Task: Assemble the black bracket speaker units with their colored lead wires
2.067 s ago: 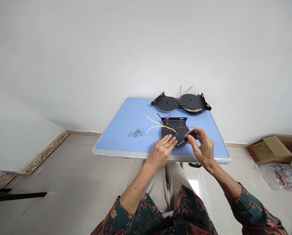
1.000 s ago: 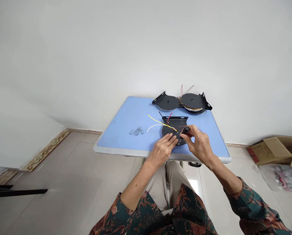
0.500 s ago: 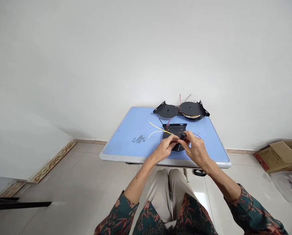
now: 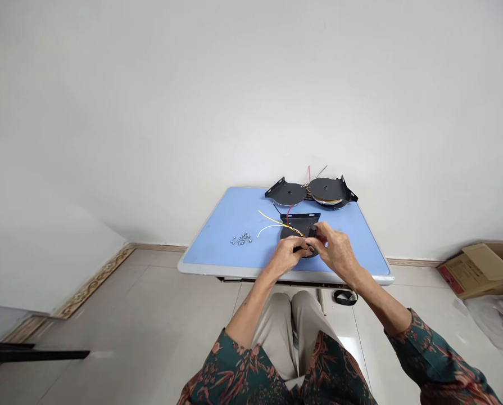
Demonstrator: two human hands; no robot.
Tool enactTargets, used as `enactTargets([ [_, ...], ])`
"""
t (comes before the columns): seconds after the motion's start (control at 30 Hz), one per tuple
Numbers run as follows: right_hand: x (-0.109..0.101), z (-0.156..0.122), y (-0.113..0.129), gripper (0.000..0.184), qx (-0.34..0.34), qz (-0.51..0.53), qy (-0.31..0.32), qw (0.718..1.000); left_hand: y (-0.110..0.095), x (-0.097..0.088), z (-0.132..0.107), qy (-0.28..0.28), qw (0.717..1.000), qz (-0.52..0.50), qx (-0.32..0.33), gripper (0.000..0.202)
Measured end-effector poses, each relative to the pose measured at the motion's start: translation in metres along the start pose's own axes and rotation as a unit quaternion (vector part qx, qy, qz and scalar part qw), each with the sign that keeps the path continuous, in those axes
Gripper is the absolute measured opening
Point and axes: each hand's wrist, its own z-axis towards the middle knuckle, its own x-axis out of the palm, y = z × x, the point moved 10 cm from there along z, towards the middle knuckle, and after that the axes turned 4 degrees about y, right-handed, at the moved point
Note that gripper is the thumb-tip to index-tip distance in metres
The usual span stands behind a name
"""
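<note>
A round black metal plate with an upright slotted flange (image 4: 300,217) lies near the table's front edge, under both my hands. Yellow, white, red and black wires (image 4: 276,220) run out from it toward the left and back. My right hand (image 4: 335,250) is closed around a black-handled screwdriver (image 4: 313,231), mostly hidden by the fingers. Beside it, over the plate, my left hand (image 4: 288,254) has its fingertips pinched together, touching the right fingertips. Whatever is in that pinch is too small to see. Small silver screws (image 4: 241,239) lie in a loose group to the left.
Several more black flanged plates (image 4: 288,194) with wires lie at the back of the blue-topped table (image 4: 211,236), close to the wall. An open cardboard box (image 4: 479,270) and a clear plastic bag (image 4: 493,318) are on the floor at right.
My left hand has shifted slightly right, its fingers lower over the plate. The screwdriver's handle has tilted and its metal shaft no longer shows. The view has moved a little.
</note>
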Motion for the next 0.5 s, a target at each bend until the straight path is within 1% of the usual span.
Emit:
enactTargets([
  [0.1,-0.008,0.003,0.009,0.022,-0.038,0.035,0.006,0.999,0.001,0.001,0.0,0.007,1.0,-0.023,-0.003,0.01],
  [0.17,-0.011,0.005,0.014,0.026,-0.053,0.031,0.013,0.998,0.0,0.001,-0.001,0.016,0.999,-0.028,0.003,0.011],
  [0.3,-0.016,0.007,0.021,0.015,-0.045,-0.018,0.001,0.999,0.0,0.0,0.0,0.019,0.999,-0.029,0.015,0.012],
  [0.37,-0.018,0.008,0.024,0.012,-0.045,-0.023,-0.005,0.999,0.0,0.001,0.001,0.024,0.999,-0.025,0.019,0.013],
  [0.5,-0.018,0.012,0.027,0.02,-0.065,0.019,0.017,0.998,0.0,0.002,0.001,0.029,0.999,-0.021,0.022,0.014],
])
